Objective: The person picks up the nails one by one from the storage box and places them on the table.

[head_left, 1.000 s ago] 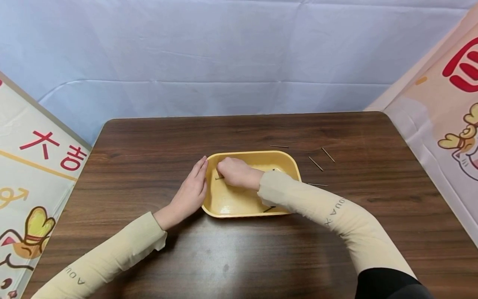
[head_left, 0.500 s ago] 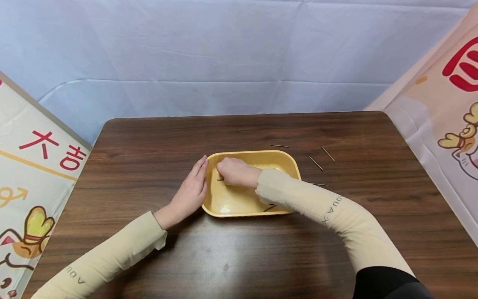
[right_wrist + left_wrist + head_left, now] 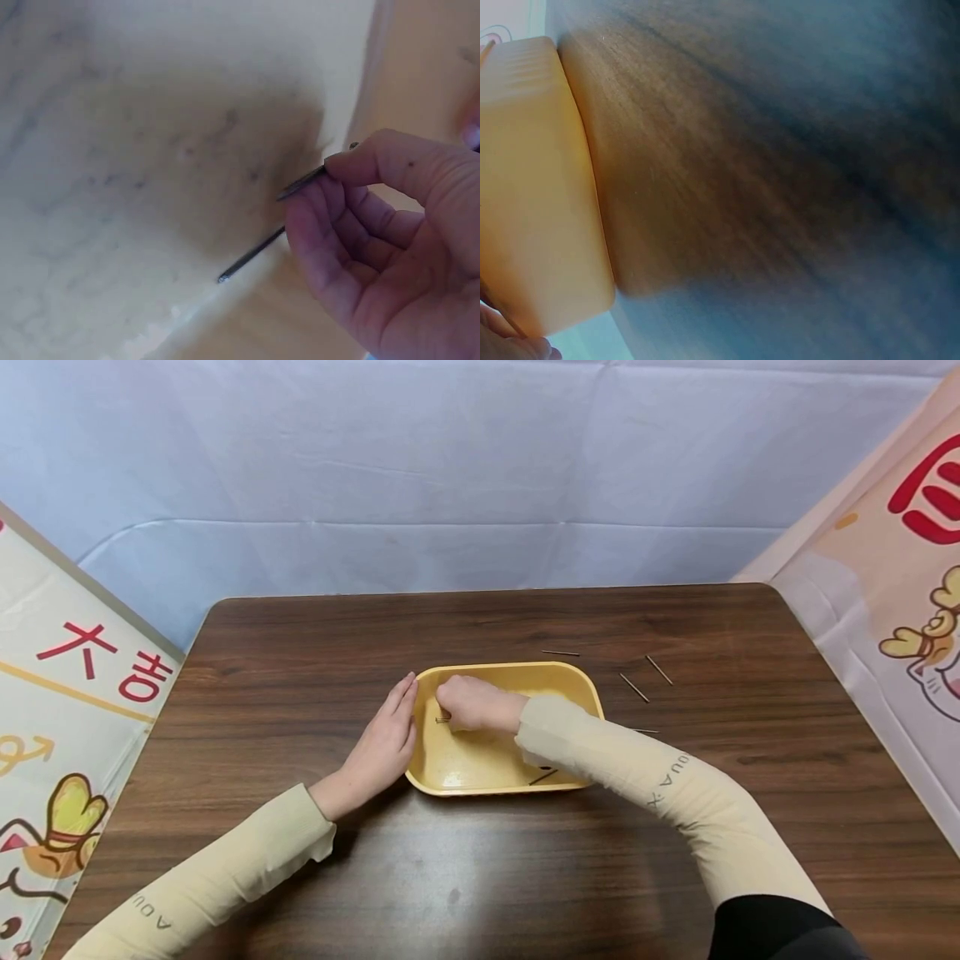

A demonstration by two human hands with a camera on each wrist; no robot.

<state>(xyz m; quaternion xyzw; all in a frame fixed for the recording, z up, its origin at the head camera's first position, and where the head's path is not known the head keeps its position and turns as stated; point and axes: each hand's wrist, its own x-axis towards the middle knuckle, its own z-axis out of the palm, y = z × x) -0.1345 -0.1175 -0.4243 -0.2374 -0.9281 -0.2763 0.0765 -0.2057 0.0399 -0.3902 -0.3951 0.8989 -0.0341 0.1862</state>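
A yellow rectangular tray (image 3: 465, 792) stands mid-table. My left hand (image 3: 377, 743) lies along its left end, fingers straight and touching the wall; the left wrist view shows the tray's outer side (image 3: 536, 187) with fingertips (image 3: 517, 346) at its rim. Inside the tray, my right hand (image 3: 474, 703) pinches a dark nail (image 3: 304, 184) between thumb and fingers. Just below, a second nail (image 3: 251, 255) runs partly behind the fingers; whether they touch it I cannot tell. A further nail (image 3: 543, 777) lies near the tray's front right, partly covered by the right sleeve.
Several nails lie outside the tray on the brown wooden table (image 3: 300, 643): one nail (image 3: 561, 652) behind it, others, such as this nail (image 3: 634, 687), to its right. A pale cloth (image 3: 450, 468) hangs behind the table, with printed banners at both sides.
Near the right fingertips, two nail ends now show where one showed before. The right hand has shifted very slightly inside the tray; the left hand keeps its place.
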